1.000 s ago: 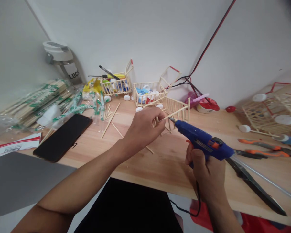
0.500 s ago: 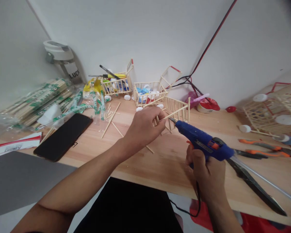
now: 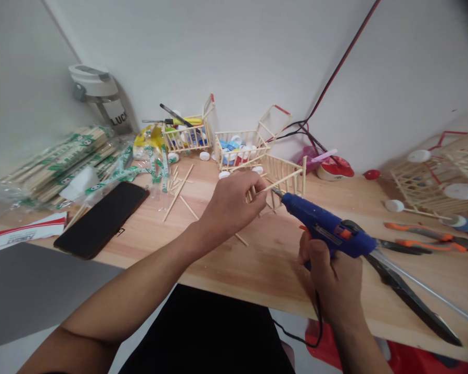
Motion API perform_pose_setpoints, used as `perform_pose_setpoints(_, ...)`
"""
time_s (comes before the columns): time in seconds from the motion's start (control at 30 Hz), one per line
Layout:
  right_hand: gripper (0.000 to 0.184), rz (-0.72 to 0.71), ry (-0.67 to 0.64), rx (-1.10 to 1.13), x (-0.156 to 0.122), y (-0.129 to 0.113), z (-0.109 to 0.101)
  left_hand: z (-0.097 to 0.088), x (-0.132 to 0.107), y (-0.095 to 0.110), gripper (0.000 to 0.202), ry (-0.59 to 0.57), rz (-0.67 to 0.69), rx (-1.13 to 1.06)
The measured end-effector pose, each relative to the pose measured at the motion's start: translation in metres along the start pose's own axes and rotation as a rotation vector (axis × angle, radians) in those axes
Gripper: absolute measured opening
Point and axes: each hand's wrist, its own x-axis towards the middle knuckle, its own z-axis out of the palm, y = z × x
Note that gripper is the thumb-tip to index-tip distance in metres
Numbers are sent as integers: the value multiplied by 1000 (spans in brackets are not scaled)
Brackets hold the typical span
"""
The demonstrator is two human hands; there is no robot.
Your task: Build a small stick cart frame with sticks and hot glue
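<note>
Blue plastic hot glue gun (image 3: 323, 228) clamped in the right hand (image 3: 333, 280), its nozzle (image 3: 276, 191) just beside a thin wooden stick (image 3: 283, 183) pinched by the left hand (image 3: 230, 210), hands apart.

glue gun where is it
In the head view, the blue hot glue gun is right of centre in the right hand, its nozzle near the wooden stick in the left hand.

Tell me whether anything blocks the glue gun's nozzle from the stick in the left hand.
Nothing visible does: the nozzle of the blue hot glue gun in the right hand points at the wooden stick held by the left hand.
</note>
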Motion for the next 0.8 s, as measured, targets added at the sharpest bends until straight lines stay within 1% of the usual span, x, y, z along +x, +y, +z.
perform_pose_setpoints(0.3,53,24,17,28,-4,7,2,0,-1,1,12,0,-3,12)
perform_pose_setpoints(0.63,52,-7,15,18,-1,3,2,0,0,0,11,-13,-3,1)
perform_pose_setpoints(0.8,53,4,10,-2,-1,4,1,0,0,0,13,-10,4,-1)
